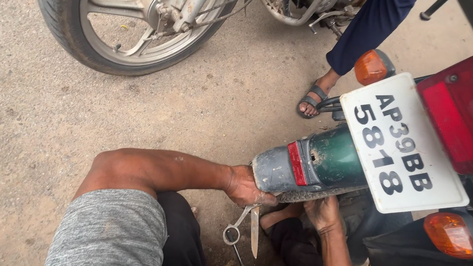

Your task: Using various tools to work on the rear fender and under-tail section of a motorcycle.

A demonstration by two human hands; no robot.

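My left hand (pixel 246 186) grips the mudguard (pixel 302 167) with fingers curled, my right hand (pixel 323 212) presses the tyre (pixel 313 195) beneath (fingers hidden, can't tell), spanner (pixel 237 227) lying unused on the ground (pixel 49 122).

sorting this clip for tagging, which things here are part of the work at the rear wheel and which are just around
In the work:
left hand on the rear mudguard
right hand under the mudguard, at the tyre
spanner hanging below the left hand

Just around:
second motorcycle's wheel
another person's sandalled foot
number plate
tail light
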